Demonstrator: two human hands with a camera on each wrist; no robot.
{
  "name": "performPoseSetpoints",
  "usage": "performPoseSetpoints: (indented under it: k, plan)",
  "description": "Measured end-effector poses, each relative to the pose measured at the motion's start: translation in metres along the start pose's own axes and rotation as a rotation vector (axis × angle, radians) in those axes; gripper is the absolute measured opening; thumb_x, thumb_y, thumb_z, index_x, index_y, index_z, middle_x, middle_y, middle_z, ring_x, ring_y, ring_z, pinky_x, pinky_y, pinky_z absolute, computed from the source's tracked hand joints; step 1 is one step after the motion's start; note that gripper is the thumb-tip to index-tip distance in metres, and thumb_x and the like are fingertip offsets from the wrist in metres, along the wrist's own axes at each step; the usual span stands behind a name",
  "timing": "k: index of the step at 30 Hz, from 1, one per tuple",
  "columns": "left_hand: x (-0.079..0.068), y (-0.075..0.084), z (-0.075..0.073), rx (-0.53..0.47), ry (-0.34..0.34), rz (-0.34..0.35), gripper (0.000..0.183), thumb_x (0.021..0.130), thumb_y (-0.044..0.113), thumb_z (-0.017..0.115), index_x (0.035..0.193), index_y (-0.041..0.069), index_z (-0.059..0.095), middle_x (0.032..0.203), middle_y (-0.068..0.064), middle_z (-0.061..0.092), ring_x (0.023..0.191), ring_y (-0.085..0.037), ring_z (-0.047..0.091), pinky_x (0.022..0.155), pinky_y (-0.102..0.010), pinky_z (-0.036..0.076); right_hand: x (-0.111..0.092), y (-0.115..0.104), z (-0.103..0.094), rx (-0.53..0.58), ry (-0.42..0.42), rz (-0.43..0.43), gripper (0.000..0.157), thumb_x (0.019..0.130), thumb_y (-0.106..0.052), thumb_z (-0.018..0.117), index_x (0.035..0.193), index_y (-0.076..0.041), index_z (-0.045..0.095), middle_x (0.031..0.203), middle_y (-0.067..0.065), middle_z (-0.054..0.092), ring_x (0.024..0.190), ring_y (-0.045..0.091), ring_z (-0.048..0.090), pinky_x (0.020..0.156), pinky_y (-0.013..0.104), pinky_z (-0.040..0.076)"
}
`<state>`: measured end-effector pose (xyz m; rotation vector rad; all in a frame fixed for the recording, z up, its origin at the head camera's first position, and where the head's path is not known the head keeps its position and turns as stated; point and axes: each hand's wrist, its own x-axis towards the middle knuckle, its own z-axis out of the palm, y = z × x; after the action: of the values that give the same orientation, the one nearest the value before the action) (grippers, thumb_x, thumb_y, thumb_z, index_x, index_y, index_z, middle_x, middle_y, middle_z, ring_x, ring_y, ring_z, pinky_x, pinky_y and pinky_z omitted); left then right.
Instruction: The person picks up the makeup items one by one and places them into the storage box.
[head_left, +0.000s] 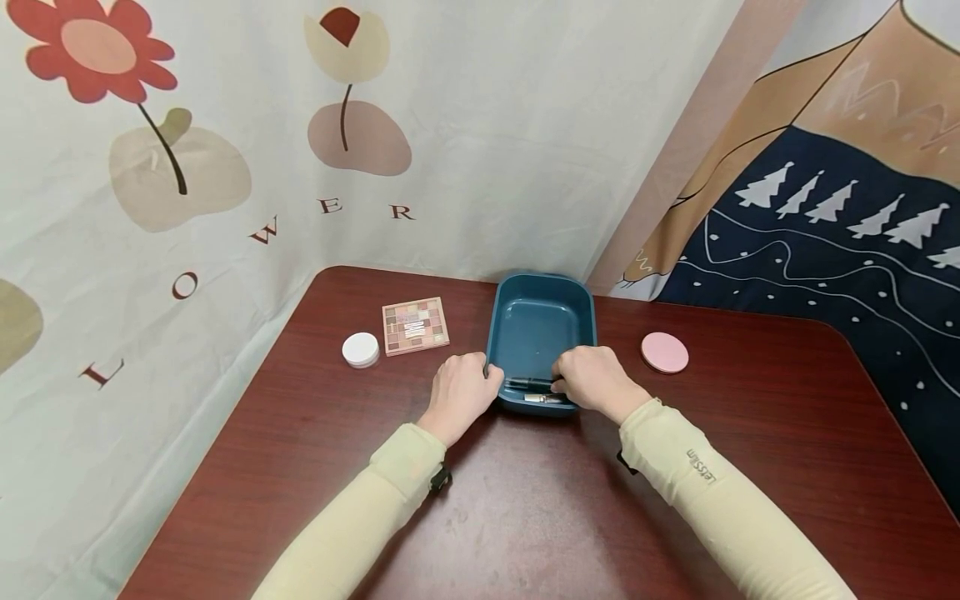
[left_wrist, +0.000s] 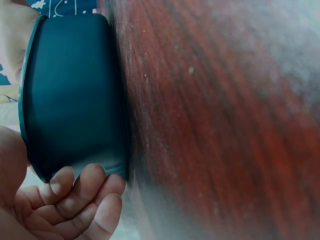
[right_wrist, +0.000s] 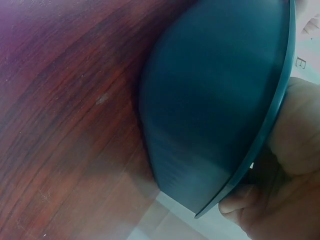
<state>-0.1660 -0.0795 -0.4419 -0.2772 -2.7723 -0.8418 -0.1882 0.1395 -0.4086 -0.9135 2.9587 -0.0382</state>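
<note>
A deep blue plastic basin (head_left: 531, 327) stands on the table. My left hand (head_left: 461, 392) grips its near left rim, thumb over the edge and fingers (left_wrist: 91, 182) curled against the outer wall. At the near right side, my right hand (head_left: 596, 382) reaches over the rim, its curled fingers pinching the end of a slim black pen-like stick (head_left: 528, 384) low inside the basin. Beside that stick lies another slim one with a silver section (head_left: 542, 398). The right fingertips are mostly hidden in the head view.
Left of the basin lie an eyeshadow palette (head_left: 416, 326) and a round white-lidded jar (head_left: 361, 350). A round pink compact (head_left: 664, 352) is to the right. The dark red wooden table (head_left: 510, 517) meets a printed curtain (head_left: 480, 150) behind.
</note>
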Motion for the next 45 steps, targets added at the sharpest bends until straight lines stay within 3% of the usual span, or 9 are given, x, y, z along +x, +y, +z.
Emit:
performPoseSetpoints:
  k: [6, 15, 29, 45]
  plan:
    - [-0.0002, 0.0001, -0.0001, -0.007, 0.006, 0.005, 0.038, 0.083, 0.011, 0.056, 0.055, 0.018, 0.031, 0.056, 0.006, 0.020, 0.053, -0.014, 0.024, 0.048, -0.028, 0.026, 0.0010, -0.0003, 0.0006, -0.001, -0.012, 0.005, 0.013, 0.087, -0.023, 0.079, 0.075, -0.022, 0.077, 0.069, -0.005, 0.069, 0.069, 0.016, 0.066, 0.060, 0.043, 0.055]
    - [-0.0002, 0.0003, 0.0000, 0.008, 0.018, 0.010, 0.037, 0.084, 0.012, 0.056, 0.054, 0.016, 0.034, 0.054, 0.005, 0.025, 0.050, -0.016, 0.032, 0.048, -0.030, 0.031, 0.0019, -0.0003, 0.0010, -0.017, -0.017, 0.011, 0.014, 0.087, -0.024, 0.079, 0.073, -0.022, 0.076, 0.066, -0.004, 0.066, 0.066, 0.016, 0.064, 0.059, 0.042, 0.054]
    - [-0.0004, 0.0013, -0.0009, 0.003, -0.001, -0.007, 0.038, 0.085, 0.012, 0.056, 0.054, 0.017, 0.034, 0.054, 0.005, 0.025, 0.050, -0.017, 0.032, 0.048, -0.030, 0.031, 0.0008, -0.0001, 0.0014, -0.023, -0.010, 0.007, 0.016, 0.087, -0.022, 0.079, 0.072, -0.021, 0.075, 0.065, -0.004, 0.066, 0.065, 0.016, 0.064, 0.059, 0.041, 0.054]
    - [0.0000, 0.0003, 0.0008, 0.002, 0.006, -0.013, 0.038, 0.085, 0.013, 0.057, 0.054, 0.016, 0.035, 0.053, 0.005, 0.026, 0.049, -0.018, 0.035, 0.048, -0.030, 0.032, -0.0053, 0.0033, 0.0027, 0.014, 0.115, -0.043, 0.009, 0.087, -0.014, 0.078, 0.079, -0.017, 0.076, 0.076, -0.001, 0.070, 0.071, 0.018, 0.067, 0.059, 0.040, 0.055]
